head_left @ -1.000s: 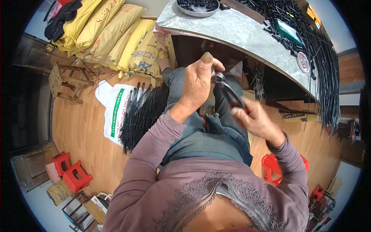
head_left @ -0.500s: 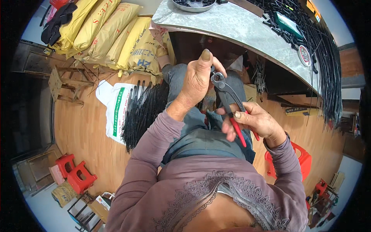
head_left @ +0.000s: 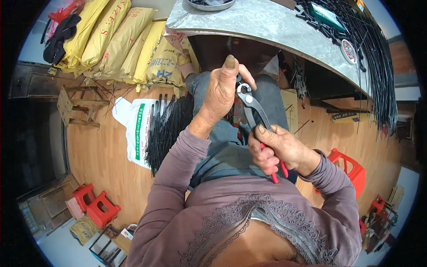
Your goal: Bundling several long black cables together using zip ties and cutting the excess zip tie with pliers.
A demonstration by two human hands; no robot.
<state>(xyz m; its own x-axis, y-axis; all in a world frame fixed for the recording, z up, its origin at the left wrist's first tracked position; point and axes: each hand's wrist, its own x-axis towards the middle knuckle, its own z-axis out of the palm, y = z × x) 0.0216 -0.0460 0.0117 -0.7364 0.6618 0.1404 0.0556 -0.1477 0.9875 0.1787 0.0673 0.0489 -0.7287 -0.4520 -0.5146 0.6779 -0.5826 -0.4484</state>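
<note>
My right hand [head_left: 282, 149] is wrapped round the red-gripped handles of dark end-cutting pincers [head_left: 254, 108], squeezed closer together over my lap. Their rounded jaws point up toward my left hand [head_left: 224, 91]. That hand is closed with the thumb up, and a small black piece [head_left: 239, 79] shows between its fingers, right by the pincer jaws. Most of this piece is hidden by the fingers, so I cannot tell its kind or whether the jaws touch it.
A marble-look table [head_left: 249, 22] stands ahead, with a metal bowl [head_left: 211, 4], black parts and long black rods [head_left: 378, 80]. Yellow sacks [head_left: 113, 40] lie at far left. More black rods [head_left: 169, 129] rest on a white bag [head_left: 135, 129]. Red stools [head_left: 103, 209] are at lower left.
My right hand has closed its fingers round the pincer handles, bringing them together. The pincer jaws have shifted slightly left, against the fingers of my left hand.
</note>
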